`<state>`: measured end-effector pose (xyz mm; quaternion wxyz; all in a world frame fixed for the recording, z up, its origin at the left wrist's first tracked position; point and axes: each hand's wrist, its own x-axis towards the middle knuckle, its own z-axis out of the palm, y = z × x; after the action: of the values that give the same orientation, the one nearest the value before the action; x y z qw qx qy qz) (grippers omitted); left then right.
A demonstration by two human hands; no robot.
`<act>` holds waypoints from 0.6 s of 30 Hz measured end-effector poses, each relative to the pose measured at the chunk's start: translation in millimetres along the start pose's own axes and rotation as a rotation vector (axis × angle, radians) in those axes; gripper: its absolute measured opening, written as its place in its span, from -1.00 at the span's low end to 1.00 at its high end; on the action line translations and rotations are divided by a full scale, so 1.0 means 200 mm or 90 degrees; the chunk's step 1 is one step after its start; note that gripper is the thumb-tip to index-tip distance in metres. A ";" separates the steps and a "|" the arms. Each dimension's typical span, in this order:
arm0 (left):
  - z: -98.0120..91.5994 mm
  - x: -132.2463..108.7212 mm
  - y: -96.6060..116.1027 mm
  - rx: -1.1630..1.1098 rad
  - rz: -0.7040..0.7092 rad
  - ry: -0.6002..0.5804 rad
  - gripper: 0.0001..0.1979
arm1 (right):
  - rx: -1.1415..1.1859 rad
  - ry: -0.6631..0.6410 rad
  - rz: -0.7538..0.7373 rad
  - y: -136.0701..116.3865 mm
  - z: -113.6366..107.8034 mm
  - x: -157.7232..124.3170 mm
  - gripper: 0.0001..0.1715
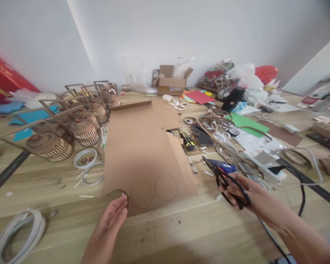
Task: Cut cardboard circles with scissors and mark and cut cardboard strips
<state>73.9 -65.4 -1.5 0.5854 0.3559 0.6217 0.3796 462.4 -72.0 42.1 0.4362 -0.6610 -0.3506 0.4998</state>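
My right hand [238, 189] is closed around black-handled scissors [222, 176], whose blades point up and to the left over the table. My left hand [112, 216] is at the near left corner of a large brown cardboard sheet [134, 146], its fingers and thumb closed at the edge. A dark curved line runs beside those fingertips; whether it is a cut edge or a drawn line I cannot tell. Two drawn circles [165, 187] lie side by side on the near part of the sheet, right of my left hand.
Several lidded woven baskets [84, 130] with tall handles stand at the left. White coils [19, 234] lie nearby. Right of the cardboard are a yellow-black utility knife [187, 140], a phone [202, 135], tangled strips and a green sheet [249, 124]. An open carton [170, 86] stands against the wall.
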 end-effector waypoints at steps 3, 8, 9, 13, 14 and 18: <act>0.00 -0.07 0.03 0.098 0.037 0.032 -0.45 | 0.143 -0.032 0.030 -0.05 0.11 -0.09 -0.34; 0.18 -0.14 0.12 0.084 0.084 -0.173 -0.34 | 0.309 -0.246 0.048 -0.05 0.48 -0.13 -0.34; 0.23 -0.14 0.13 0.068 0.071 -0.276 -0.29 | 0.333 -0.297 0.056 -0.04 0.56 -0.14 -0.35; 0.33 -0.12 0.18 0.051 0.038 -0.339 -0.33 | 0.311 -0.396 0.057 -0.03 0.69 -0.13 -0.46; 0.33 -0.12 0.18 0.075 0.052 -0.295 -0.39 | 0.291 -0.384 0.047 -0.03 0.69 -0.12 -0.49; 0.29 -0.14 0.14 0.190 0.150 -0.156 -0.56 | 0.150 -0.315 -0.025 -0.06 0.68 -0.07 -0.30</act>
<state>134.2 -74.3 35.3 0.5491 0.5525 0.5490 0.3031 327.0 -48.7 41.8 0.4204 -0.4570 -0.3986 0.6749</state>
